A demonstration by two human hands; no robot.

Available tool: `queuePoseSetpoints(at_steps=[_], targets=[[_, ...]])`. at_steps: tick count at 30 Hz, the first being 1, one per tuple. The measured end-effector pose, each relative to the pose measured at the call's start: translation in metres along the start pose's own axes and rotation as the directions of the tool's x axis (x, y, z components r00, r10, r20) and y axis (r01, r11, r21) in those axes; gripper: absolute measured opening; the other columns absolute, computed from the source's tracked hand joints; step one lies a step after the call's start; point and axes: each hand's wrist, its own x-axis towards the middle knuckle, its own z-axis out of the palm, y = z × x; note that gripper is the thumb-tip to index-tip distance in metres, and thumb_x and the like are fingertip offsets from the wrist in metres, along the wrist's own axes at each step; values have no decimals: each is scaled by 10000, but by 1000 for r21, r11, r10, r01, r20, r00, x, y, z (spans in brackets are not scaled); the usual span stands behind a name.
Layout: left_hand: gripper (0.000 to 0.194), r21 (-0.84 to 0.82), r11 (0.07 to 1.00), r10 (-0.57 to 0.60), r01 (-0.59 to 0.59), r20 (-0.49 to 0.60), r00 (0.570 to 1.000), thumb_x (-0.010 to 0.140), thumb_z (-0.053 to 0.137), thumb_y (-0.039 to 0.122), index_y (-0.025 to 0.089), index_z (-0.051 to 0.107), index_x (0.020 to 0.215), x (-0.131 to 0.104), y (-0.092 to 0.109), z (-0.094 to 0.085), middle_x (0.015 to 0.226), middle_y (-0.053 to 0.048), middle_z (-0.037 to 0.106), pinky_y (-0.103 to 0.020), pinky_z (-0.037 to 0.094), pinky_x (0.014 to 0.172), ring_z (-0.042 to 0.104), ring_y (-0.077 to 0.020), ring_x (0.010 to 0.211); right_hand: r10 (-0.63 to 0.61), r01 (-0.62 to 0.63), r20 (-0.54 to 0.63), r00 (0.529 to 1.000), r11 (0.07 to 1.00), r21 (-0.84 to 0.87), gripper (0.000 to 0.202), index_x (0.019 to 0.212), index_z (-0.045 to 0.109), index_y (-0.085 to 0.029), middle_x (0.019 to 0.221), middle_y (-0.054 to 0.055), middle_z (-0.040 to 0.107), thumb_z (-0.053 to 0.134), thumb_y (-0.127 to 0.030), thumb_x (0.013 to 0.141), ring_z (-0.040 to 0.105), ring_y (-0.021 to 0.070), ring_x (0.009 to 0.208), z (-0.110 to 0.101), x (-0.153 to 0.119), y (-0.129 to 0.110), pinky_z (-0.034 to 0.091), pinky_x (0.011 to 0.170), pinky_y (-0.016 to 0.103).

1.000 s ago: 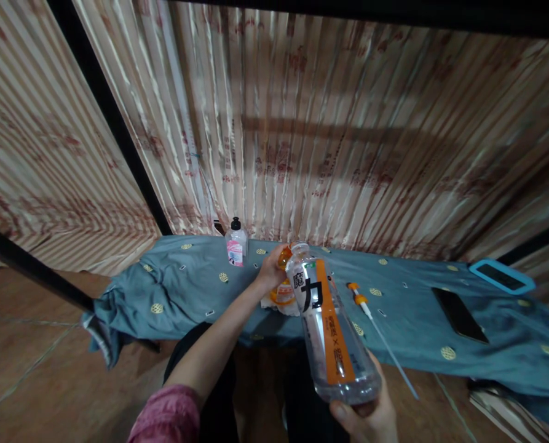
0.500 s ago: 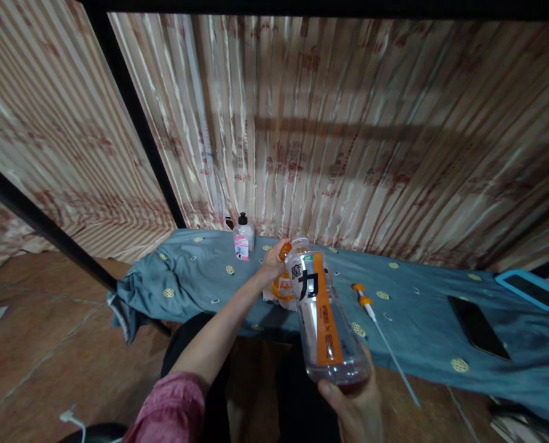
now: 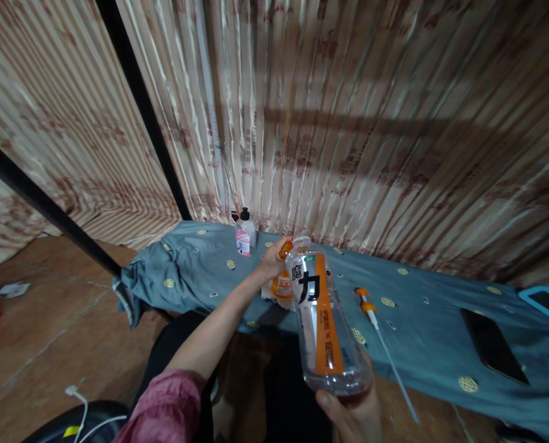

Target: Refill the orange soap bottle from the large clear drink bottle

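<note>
A clear plastic bottle [image 3: 327, 323] with an orange and black label is tilted, its open mouth up and to the left. My right hand [image 3: 352, 412] is closed around its base, where a little dark liquid shows. Beside the bottle's mouth, my left hand [image 3: 274, 258] is closed on the orange neck of a second bottle [image 3: 282, 286], whose lower part is partly hidden behind the clear one. An orange and white pump top [image 3: 366, 306] with a long thin tube lies on the teal cloth to the right.
A small bottle with black cap and pink label [image 3: 244, 234] stands at the back of the cloth-covered surface [image 3: 200, 264]. On the right lie a black phone [image 3: 493, 346] and a blue-framed object [image 3: 546, 303]. Black poles [image 3: 145, 117] rise at left before a striped curtain [image 3: 311, 154].
The view has shifted slightly, so the items on the right sit further right and more floor shows at left. Both hands keep their holds, with the clear bottle tilted much as before.
</note>
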Motion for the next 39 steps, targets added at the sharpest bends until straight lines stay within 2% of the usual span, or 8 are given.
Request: queuePoseSetpoints(at_steps=[4, 7, 10, 14, 22, 28, 35, 39], targets=[[463, 4, 1000, 7, -7, 0, 1000, 672, 745, 144, 194, 674, 1126, 0, -2, -1, 1078, -43, 757, -325, 546, 939, 699, -227, 1036, -3, 3, 14, 1000, 999, -32, 878, 1282, 563, -265, 1114, 22, 752, 955, -438, 516, 716, 204, 1011, -4, 0, 4, 564, 863, 282], [476, 12, 1000, 11, -11, 25, 1000, 675, 761, 173, 194, 672, 1143, -1, -3, -3, 1091, -44, 757, -343, 553, 937, 701, -237, 1028, 11, -11, 12, 1000, 999, -48, 936, 1334, 525, -271, 1135, 27, 729, 952, -437, 517, 700, 188, 969, -6, -1, 6, 557, 869, 288], [483, 8, 999, 33, -34, 40, 999, 676, 763, 194, 185, 668, 1150, -1, -4, -4, 1083, -47, 758, -347, 558, 922, 704, -243, 1013, 56, -57, -5, 998, 997, -47, 995, 1369, 495, -276, 1161, 18, 719, 956, -409, 497, 691, 167, 947, -4, -2, 6, 543, 873, 261], [483, -3, 999, 43, -43, 39, 998, 658, 749, 162, 175, 665, 1133, 1, -6, -4, 1090, -48, 757, -337, 545, 944, 697, -242, 1040, 62, -62, -2, 998, 998, -31, 915, 1297, 543, -271, 1099, -11, 747, 959, -385, 490, 699, 168, 996, -4, -2, 4, 530, 882, 222], [502, 15, 1000, -17, 16, 27, 999, 634, 737, 121, 160, 661, 1128, 4, -6, -3, 1055, -61, 759, -345, 538, 952, 699, -242, 1013, 13, -13, 138, 990, 1000, -1, 886, 1366, 473, -285, 1182, 5, 743, 924, -314, 604, 706, 166, 1047, -12, 7, 15, 544, 914, 247], [412, 51, 998, -39, 38, 3, 999, 656, 709, 110, 170, 678, 1063, 3, -1, -3, 976, -43, 764, -320, 555, 878, 711, -220, 939, 8, -7, 110, 994, 1000, -12, 881, 1355, 494, -265, 1207, 19, 741, 932, -309, 591, 714, 177, 1044, -8, 4, 17, 549, 902, 263], [403, 46, 999, -5, 7, -34, 999, 655, 732, 109, 170, 675, 1049, 4, 3, 2, 999, -46, 768, -322, 560, 894, 717, -214, 942, 26, -25, 40, 999, 999, -40, 916, 1327, 511, -224, 1159, 38, 759, 940, -408, 539, 721, 179, 1006, 3, 1, 10, 540, 878, 238], [351, 76, 997, -2, 6, -56, 998, 677, 733, 118, 182, 687, 1019, 5, 2, 5, 988, -47, 773, -331, 569, 884, 722, -220, 924, 19, -20, -20, 1000, 1000, -22, 932, 1314, 547, -259, 1128, 9, 762, 952, -474, 503, 722, 179, 1015, 12, -1, 6, 534, 875, 232]])
